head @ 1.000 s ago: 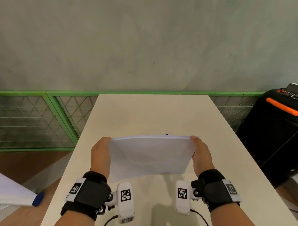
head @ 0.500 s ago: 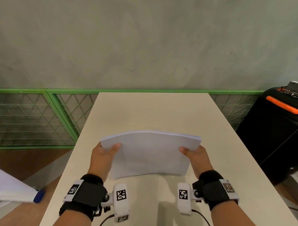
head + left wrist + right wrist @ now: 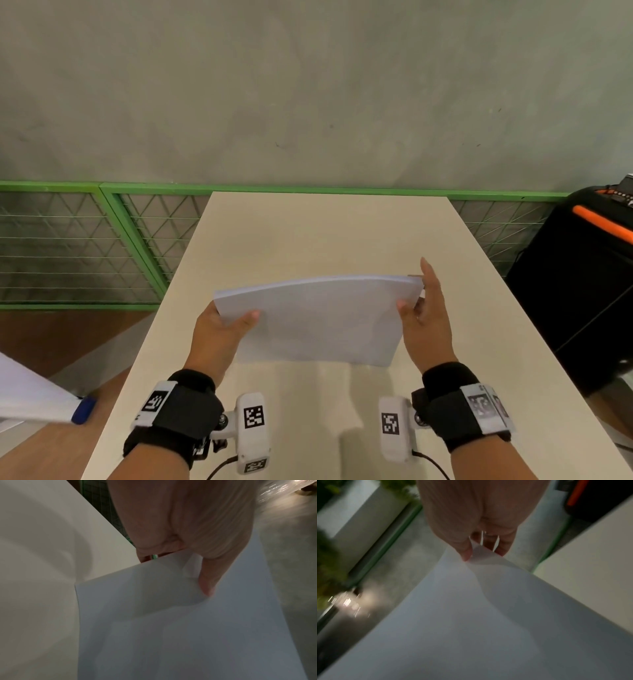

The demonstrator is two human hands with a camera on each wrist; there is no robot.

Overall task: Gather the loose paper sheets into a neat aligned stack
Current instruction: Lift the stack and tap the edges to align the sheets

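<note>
A stack of white paper sheets (image 3: 318, 318) hangs above the near half of the beige table (image 3: 325, 233), bowed upward across its middle, its edges roughly aligned. My left hand (image 3: 219, 329) grips the stack's left edge, thumb on top and fingers hidden beneath. In the left wrist view the thumb (image 3: 207, 582) presses into the top sheet (image 3: 171, 628). My right hand (image 3: 428, 318) holds the right edge with its thumb on top. Its fingers stretch straight up behind that edge. The right wrist view shows the thumb (image 3: 465, 553) pinching the paper (image 3: 479, 615) against the fingers below.
A green mesh fence (image 3: 85, 246) runs behind and left of the table, under a grey wall. A black case with an orange stripe (image 3: 582, 274) stands to the right. A white sheet with a blue-tipped object (image 3: 82, 409) juts in at lower left, off the table.
The stack has tilted from steeply upright to flatter. Both hands slid from its upper corners down the side edges, thumbs coming on top. The right fingers have now straightened upward.
</note>
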